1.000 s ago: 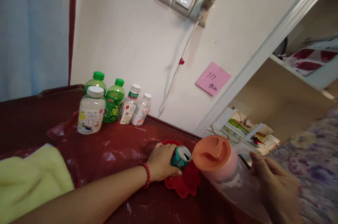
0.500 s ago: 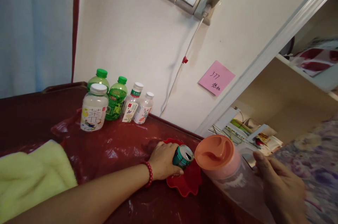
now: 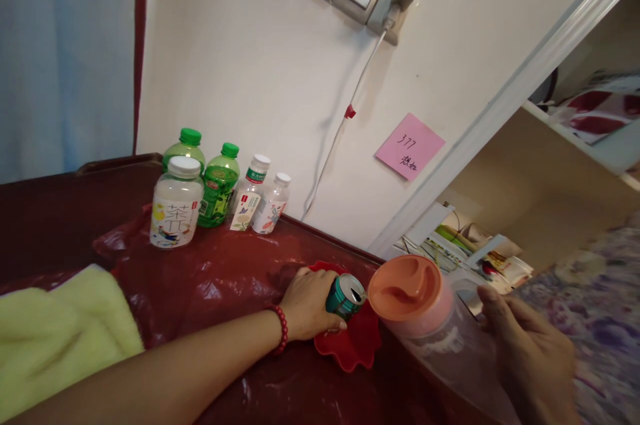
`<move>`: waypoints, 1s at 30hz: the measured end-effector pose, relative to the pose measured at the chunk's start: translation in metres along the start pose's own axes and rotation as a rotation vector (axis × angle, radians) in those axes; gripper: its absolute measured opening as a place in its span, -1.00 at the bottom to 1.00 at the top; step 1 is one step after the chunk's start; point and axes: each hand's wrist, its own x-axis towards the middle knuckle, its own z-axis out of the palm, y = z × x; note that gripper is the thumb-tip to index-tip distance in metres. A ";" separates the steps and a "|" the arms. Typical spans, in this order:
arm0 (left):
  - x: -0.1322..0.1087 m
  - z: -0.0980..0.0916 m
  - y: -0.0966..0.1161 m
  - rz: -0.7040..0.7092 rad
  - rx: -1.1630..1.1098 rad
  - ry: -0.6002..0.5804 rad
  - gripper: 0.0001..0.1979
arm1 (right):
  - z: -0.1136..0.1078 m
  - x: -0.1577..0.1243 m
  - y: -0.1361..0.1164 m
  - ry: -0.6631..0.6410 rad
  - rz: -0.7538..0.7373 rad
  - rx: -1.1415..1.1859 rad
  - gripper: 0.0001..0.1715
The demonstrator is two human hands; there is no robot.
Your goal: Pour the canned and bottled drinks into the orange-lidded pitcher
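My left hand (image 3: 307, 303) is wrapped round a teal drink can (image 3: 345, 295) with an opened top, which stands in a red scalloped dish (image 3: 353, 348) on the dark red table (image 3: 225, 278). A red bead bracelet (image 3: 281, 328) circles that wrist. My right hand (image 3: 525, 355) grips the handle side of a clear plastic jug (image 3: 440, 351) with an orange lid (image 3: 404, 287). The jug stands just right of the can, at the table's right edge.
Several capped drink bottles (image 3: 177, 201) stand at the back of the table by the wall. A yellow-green towel (image 3: 60, 325) lies at the left. A white cable (image 3: 335, 138) hangs from a wall socket, near a pink sticky note (image 3: 410, 146). Shelves (image 3: 500, 238) with clutter open at the right.
Both hands keep their holds. The view has shifted slightly; the can, dish and jug stay in place.
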 end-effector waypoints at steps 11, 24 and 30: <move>0.000 -0.001 0.001 -0.006 -0.006 -0.015 -0.35 | -0.001 -0.002 -0.003 -0.005 -0.005 0.019 -0.41; -0.001 -0.001 0.000 0.009 -0.008 -0.012 -0.34 | -0.004 -0.007 -0.013 -0.019 -0.004 0.023 -0.41; -0.001 -0.001 0.001 0.001 0.001 -0.006 -0.36 | -0.005 -0.002 -0.008 -0.017 -0.017 0.004 -0.38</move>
